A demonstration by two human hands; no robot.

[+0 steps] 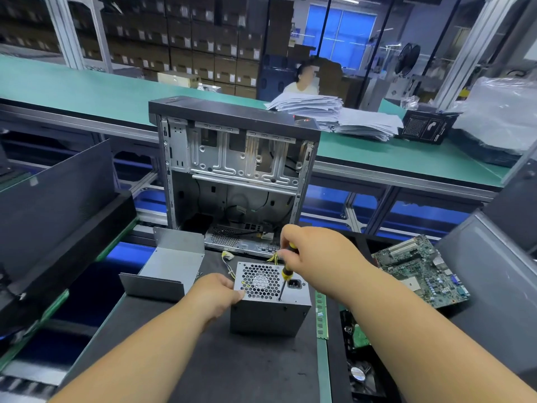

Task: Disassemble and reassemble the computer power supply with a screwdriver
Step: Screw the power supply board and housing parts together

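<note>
A grey metal power supply [270, 315] stands on the dark mat, its honeycomb fan grille [260, 280] facing up. My left hand [213, 295] grips its upper left edge. My right hand [315, 257] holds the yellow-and-black screwdriver [286, 274] upright. Its tip rests on the top plate near the front edge, beside the black power socket [294, 283]. Yellow wires [229, 260] trail out behind the unit.
An open computer case [235, 170] stands upright behind the power supply. A bent grey metal cover [171, 266] lies to the left. A motherboard [421, 269] lies at the right, a green memory stick [321, 315] beside the unit. A person sits beyond the green bench [87, 91].
</note>
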